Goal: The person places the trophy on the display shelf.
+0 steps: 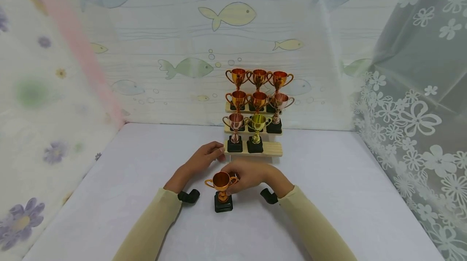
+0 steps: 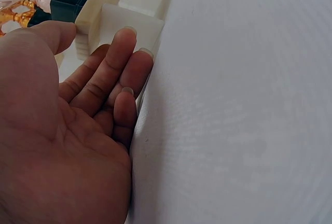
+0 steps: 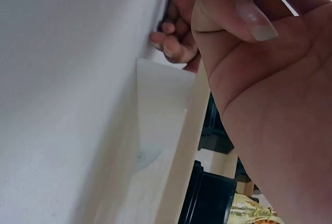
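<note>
A small orange-copper trophy cup (image 1: 220,186) with two handles and a black square base is upright, low over the white table. My right hand (image 1: 249,175) grips it from the right, its thumb by the stem and its fingers behind the bowl; the right wrist view shows that thumb (image 3: 254,19) but not the cup. At the left end of the wooden stepped stand (image 1: 271,148), my left hand (image 1: 204,157) lies with loosely bent fingers. In the left wrist view its thumb (image 2: 59,35) touches the wooden edge, and its fingertips are before the stand's white support (image 2: 150,19).
Trophies fill the upper steps. On the lowest step stand a pink-copper trophy (image 1: 235,125) and a gold trophy (image 1: 258,125), with bare wood to their right. A fish-patterned curtain (image 1: 164,42) hangs behind the table (image 1: 321,180); a lace curtain (image 1: 408,111) is at right.
</note>
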Tool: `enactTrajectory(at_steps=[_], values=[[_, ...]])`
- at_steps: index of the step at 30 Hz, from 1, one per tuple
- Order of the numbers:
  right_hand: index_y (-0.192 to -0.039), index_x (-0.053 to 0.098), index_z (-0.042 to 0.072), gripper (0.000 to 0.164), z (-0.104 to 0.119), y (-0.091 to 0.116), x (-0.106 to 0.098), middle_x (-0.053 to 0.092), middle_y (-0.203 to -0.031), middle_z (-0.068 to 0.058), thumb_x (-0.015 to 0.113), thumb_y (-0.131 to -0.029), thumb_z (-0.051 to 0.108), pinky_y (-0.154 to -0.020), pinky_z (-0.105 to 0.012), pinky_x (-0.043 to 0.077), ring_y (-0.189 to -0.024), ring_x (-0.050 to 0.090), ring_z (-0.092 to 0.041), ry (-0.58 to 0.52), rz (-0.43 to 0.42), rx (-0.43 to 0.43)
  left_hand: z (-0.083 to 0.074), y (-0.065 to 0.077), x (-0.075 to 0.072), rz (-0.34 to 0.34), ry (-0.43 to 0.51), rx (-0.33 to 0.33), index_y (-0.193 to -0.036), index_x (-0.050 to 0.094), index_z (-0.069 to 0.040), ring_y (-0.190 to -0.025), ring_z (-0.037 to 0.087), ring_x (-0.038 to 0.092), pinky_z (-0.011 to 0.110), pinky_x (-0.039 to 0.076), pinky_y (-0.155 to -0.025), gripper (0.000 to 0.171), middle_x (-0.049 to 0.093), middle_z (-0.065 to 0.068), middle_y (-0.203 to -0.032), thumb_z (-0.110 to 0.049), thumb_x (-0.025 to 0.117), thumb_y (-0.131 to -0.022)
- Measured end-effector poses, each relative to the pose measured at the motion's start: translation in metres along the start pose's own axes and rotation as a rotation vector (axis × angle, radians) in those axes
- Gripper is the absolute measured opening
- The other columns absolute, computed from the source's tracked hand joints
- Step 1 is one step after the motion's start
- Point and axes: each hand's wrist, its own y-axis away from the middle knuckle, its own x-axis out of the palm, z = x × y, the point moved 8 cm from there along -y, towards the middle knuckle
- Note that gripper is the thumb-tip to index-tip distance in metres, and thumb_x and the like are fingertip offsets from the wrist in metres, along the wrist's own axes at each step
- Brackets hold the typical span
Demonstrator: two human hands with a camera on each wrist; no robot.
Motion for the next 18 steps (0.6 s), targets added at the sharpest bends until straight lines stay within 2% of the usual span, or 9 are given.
enactTrajectory(at_steps=[4,10,18], values=[[-0.109,0.067,0.019,0.027,0.003,-0.002,0.005,0.067,-0.097,0.012,0.080,-0.086,0.024,-0.080,-0.024,0.052,-0.085,0.060,-0.004,-0.035,0.022,-0.016,0.001,0.000,0.000,-0.001,0.008,-0.009,-0.127,0.059,-0.012,-0.098,0.020,0.065,0.046,0.048,-0.097,0.039,0.071,0.004,-0.099,-0.042,0.050,-0.104],[-0.108,0.066,0.018,0.030,0.009,-0.005,0.010,0.067,-0.096,0.012,0.082,-0.084,0.024,-0.079,-0.023,0.051,-0.082,0.057,-0.003,-0.047,0.017,-0.036,0.001,0.001,0.001,0.001,0.012,-0.013,-0.124,0.060,-0.014,-0.098,0.020,0.065,0.043,0.049,-0.095,0.034,0.071,0.003,-0.099,-0.041,0.050,-0.104],[-0.106,0.065,0.018,0.027,0.014,-0.008,0.012,0.066,-0.094,0.011,0.081,-0.085,0.024,-0.078,-0.022,0.051,-0.081,0.056,-0.003,-0.061,0.018,-0.060,-0.002,0.001,0.000,-0.002,0.008,0.003,-0.125,0.060,-0.012,-0.096,0.019,0.065,0.040,0.050,-0.094,0.035,0.071,0.003,-0.098,-0.039,0.049,-0.105]])
